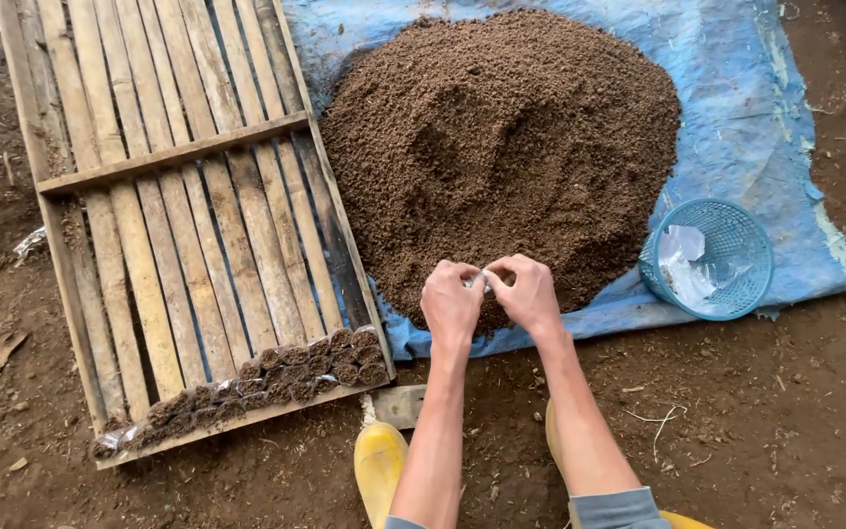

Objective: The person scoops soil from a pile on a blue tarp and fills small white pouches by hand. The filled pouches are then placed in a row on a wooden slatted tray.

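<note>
My left hand [450, 302] and my right hand [528, 291] meet over the near edge of a big mound of brown soil [501, 137]. Between their fingertips they pinch a small clear plastic bag [480, 284], mostly hidden by the fingers. The soil lies on a blue tarp [736, 118]. To the left is a slatted bamboo tray [178, 216]. Several small soil-filled bags [276, 377] line its near edge in rows.
A round blue mesh basket [709, 259] with clear plastic bags inside stands on the tarp at the right. My yellow boots [379, 468] show at the bottom, with a small wooden block [399, 404] just ahead of them. Bare dirt ground surrounds everything.
</note>
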